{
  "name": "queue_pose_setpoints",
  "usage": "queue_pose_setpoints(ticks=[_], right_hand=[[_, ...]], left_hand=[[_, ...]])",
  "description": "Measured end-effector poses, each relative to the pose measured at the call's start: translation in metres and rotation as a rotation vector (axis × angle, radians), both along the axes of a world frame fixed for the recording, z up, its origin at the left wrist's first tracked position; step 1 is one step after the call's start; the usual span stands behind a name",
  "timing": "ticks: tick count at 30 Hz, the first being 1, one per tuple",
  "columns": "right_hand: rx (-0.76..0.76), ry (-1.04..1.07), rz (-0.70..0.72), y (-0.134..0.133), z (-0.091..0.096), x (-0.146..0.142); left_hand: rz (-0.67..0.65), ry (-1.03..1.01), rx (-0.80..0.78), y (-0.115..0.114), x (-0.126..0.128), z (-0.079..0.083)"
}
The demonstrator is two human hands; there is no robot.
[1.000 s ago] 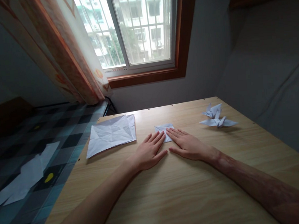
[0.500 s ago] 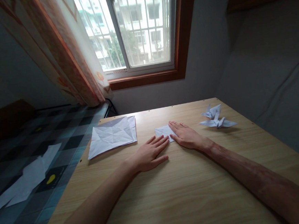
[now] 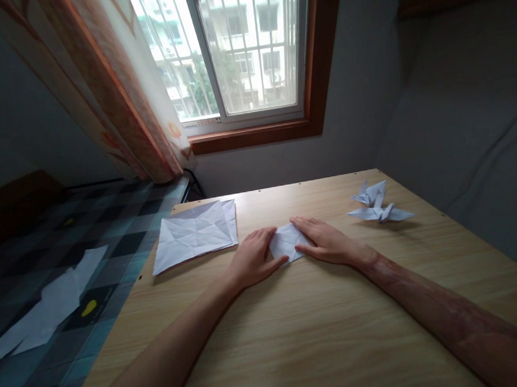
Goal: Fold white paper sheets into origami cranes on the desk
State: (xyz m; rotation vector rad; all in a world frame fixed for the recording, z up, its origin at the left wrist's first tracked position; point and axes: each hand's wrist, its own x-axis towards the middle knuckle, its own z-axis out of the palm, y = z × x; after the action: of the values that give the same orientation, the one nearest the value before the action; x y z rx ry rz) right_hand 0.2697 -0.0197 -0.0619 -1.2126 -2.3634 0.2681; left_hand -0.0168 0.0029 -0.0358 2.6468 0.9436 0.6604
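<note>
A small folded sheet of white paper (image 3: 288,242) lies on the wooden table between my two hands. My left hand (image 3: 255,258) holds its left side, fingers at the far edge and thumb at the near corner. On the opposite side, my right hand (image 3: 323,239) grips the paper with the fingertips at the back and the thumb on the front part. Faint crease lines run across the paper's top. Its outer edges are partly hidden under my fingers.
Creased white sheets (image 3: 194,237) lie stacked at the table's left. Two folded paper cranes (image 3: 380,212) rest at the right. Beyond the wooden table's (image 3: 262,348) left edge, paper strips (image 3: 59,301) lie on a checked bed (image 3: 120,207). A window (image 3: 252,57) is behind.
My hands have gone from lying flat near and on the paper to holding it from both sides. The paper has turned and come slightly nearer.
</note>
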Motion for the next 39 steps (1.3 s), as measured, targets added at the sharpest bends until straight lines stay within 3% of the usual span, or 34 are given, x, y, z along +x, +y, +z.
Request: queue_pose_setpoints(ticks=[5,12,18,28,31,34,39], right_hand=[[0.02,0.11,-0.005,0.001,-0.001,-0.003],[0.032,0.145,0.078,0.0,0.006,-0.002],[-0.02,0.339,0.197,-0.006,0.017,-0.005],[-0.307,0.981,-0.113,0.001,0.01,-0.01],[-0.331,1.114,-0.179,0.009,0.01,-0.005],[-0.339,1.104,-0.251,0.014,0.006,0.001],[-0.145,0.655,-0.345,0.017,-0.008,0.012]], left_hand=[[-0.044,-0.066,-0.035,0.003,-0.001,-0.004],[0.013,-0.209,-0.031,0.003,-0.002,-0.005],[0.039,-0.413,-0.363,0.004,-0.003,0.0],[0.053,-0.829,-0.734,0.007,-0.002,0.004],[0.084,-0.823,-0.707,0.008,-0.003,0.003],[0.174,-0.72,-0.581,0.007,-0.004,0.003],[0.318,-0.339,-0.263,0.002,-0.003,0.004]])
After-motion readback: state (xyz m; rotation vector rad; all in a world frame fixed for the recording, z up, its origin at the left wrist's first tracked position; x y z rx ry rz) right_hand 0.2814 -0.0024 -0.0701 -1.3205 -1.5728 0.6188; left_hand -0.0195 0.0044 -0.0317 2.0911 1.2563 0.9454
